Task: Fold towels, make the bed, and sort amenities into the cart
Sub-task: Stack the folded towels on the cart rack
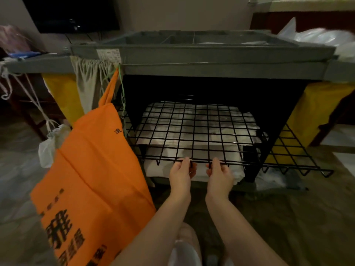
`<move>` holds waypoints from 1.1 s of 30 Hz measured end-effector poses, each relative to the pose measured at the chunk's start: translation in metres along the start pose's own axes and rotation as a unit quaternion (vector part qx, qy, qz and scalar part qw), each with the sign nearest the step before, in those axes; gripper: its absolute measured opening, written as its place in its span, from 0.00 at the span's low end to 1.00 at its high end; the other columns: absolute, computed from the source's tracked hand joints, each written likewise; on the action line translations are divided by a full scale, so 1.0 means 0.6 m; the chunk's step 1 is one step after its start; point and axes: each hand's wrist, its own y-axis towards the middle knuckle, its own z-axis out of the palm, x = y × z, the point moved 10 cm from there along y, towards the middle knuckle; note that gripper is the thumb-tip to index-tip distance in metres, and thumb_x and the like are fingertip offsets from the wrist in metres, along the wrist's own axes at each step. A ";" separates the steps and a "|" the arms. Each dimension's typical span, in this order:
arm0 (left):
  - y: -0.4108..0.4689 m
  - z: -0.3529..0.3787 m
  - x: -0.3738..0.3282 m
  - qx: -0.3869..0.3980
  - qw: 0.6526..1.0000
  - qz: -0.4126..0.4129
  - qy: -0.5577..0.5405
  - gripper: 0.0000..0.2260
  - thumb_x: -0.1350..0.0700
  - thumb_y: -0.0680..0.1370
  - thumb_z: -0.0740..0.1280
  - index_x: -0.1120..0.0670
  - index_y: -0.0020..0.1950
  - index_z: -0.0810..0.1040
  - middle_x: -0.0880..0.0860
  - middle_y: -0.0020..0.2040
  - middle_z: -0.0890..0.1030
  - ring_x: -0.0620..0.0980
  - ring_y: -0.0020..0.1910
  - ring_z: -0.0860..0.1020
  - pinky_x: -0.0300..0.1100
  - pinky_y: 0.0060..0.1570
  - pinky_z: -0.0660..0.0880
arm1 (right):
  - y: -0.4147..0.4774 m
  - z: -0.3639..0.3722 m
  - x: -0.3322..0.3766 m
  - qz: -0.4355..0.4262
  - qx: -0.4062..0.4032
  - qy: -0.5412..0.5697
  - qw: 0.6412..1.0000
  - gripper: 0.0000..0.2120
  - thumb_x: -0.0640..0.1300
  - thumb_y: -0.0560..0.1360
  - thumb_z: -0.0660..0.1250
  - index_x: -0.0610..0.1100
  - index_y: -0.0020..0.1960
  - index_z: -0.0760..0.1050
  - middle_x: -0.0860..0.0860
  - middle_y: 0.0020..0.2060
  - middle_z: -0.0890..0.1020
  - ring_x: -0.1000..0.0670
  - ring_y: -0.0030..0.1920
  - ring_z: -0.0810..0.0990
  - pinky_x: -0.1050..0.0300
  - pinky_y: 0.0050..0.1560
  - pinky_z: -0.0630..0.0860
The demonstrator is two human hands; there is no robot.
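Note:
A grey housekeeping cart (201,52) stands in front of me with its lower compartment open. A black wire shelf (192,131) lies across that compartment, above stacked white folded towels (194,150). My left hand (182,172) and my right hand (219,173) both grip the front bar of the wire shelf, side by side near its middle, fingers curled over the wire. A second wire rack (288,156) sticks out at the cart's right side.
An orange fabric bag (92,169) with printed characters hangs from the cart's left side and reaches far down. Yellow bags (61,93) hang at both ends. White plastic bags (322,37) sit on the top right. A dark screen (71,14) is behind.

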 end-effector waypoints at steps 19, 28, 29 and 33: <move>0.038 -0.242 -0.162 -0.122 0.946 0.237 0.182 0.19 0.54 0.83 0.55 0.47 0.74 0.62 0.46 0.65 0.71 0.42 0.63 0.70 0.34 0.60 0.67 | -0.184 0.323 -0.060 -0.109 0.390 -0.212 0.889 0.16 0.50 0.82 0.56 0.54 0.68 0.68 0.54 0.61 0.76 0.55 0.60 0.74 0.52 0.61 0.74; 0.116 -0.396 -0.217 -0.180 0.881 0.276 0.339 0.24 0.44 0.82 0.50 0.52 0.76 0.61 0.46 0.75 0.59 0.43 0.76 0.54 0.26 0.68 0.46 | -0.235 0.383 -0.079 -0.215 0.355 -0.433 0.800 0.27 0.45 0.79 0.60 0.55 0.75 0.56 0.58 0.72 0.63 0.54 0.72 0.52 0.57 0.69 0.59; 0.134 -0.412 -0.226 -0.179 0.878 0.270 0.352 0.25 0.44 0.82 0.48 0.55 0.75 0.62 0.48 0.76 0.59 0.45 0.76 0.55 0.22 0.65 0.44 | -0.246 0.383 -0.076 -0.222 0.351 -0.435 0.799 0.28 0.45 0.78 0.60 0.56 0.75 0.55 0.59 0.72 0.62 0.55 0.72 0.52 0.57 0.70 0.58; 0.203 -0.460 -0.247 -0.167 0.915 0.208 0.302 0.20 0.51 0.84 0.51 0.53 0.75 0.63 0.53 0.76 0.59 0.48 0.75 0.55 0.27 0.66 0.47 | -0.305 0.437 -0.074 -0.212 0.436 -0.333 0.809 0.27 0.42 0.80 0.59 0.55 0.75 0.56 0.62 0.68 0.62 0.65 0.67 0.58 0.63 0.69 0.62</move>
